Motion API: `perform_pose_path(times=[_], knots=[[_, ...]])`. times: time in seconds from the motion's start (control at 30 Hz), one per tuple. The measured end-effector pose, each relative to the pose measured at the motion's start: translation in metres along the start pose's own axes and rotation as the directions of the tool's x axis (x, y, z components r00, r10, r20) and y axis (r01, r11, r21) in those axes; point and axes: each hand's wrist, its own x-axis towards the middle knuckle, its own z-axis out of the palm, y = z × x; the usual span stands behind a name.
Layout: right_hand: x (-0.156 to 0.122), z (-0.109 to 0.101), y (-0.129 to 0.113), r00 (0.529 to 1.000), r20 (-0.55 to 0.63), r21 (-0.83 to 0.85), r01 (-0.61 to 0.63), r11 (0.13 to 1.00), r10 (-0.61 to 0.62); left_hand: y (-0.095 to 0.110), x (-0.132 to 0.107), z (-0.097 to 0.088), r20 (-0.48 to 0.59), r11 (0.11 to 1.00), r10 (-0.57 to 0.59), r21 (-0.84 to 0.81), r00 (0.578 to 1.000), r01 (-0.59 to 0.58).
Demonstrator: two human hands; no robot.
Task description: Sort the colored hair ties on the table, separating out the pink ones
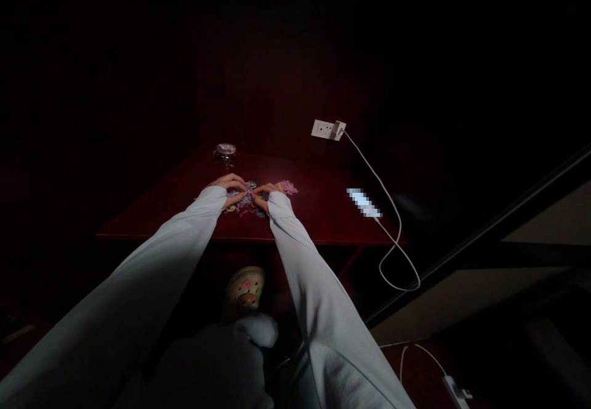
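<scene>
In the head view both hands meet over a small pile of thin purple strands (pixel 250 194) on a dark red table. My left hand (pixel 229 183) comes in from the left, its fingers and thumb pinched at the strands. From the other side my right hand (pixel 266 192) pinches at the same strands, fingertips close to the left ones. A tuft of pink strands (pixel 289 188) lies just beyond my right hand. Several yellowish and dark loops (pixel 231 209) stick out below the fingers. The strands' exact kind is too small and dim to tell.
A clear lidded jar (pixel 226 153) stands at the table's back left. A lit phone (pixel 364 203) lies right, its white cable (pixel 390 193) running to a wall socket (pixel 323 129). The table's front edge (pixel 152 236) is near my forearms; a clog (pixel 246 286) shows below.
</scene>
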Motion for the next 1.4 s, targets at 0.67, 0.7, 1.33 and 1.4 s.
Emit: perform_pose_path(times=[0.67,0.7,1.33,1.4], knots=[[0.002,0.002,0.001,1.0,0.009,0.006,-0.007,1.0,0.007,0.022,-0.005,-0.015,0.07,1.0,0.006,-0.025,0.998,-0.004],[0.001,0.001,0.0,1.0,0.016,0.007,-0.006,1.0,0.005,0.021,-0.005,-0.015,0.072,1.0,0.009,-0.028,0.997,-0.007],[0.001,0.001,0.002,1.0,0.02,0.002,0.0,1.0,0.0,0.003,-0.001,-0.003,0.03,1.0,0.006,-0.013,1.0,-0.005],[0.001,0.001,0.004,1.0,0.02,0.011,0.013,1.0,-0.014,0.005,-0.002,-0.004,0.036,1.0,0.009,-0.009,0.999,-0.008]])
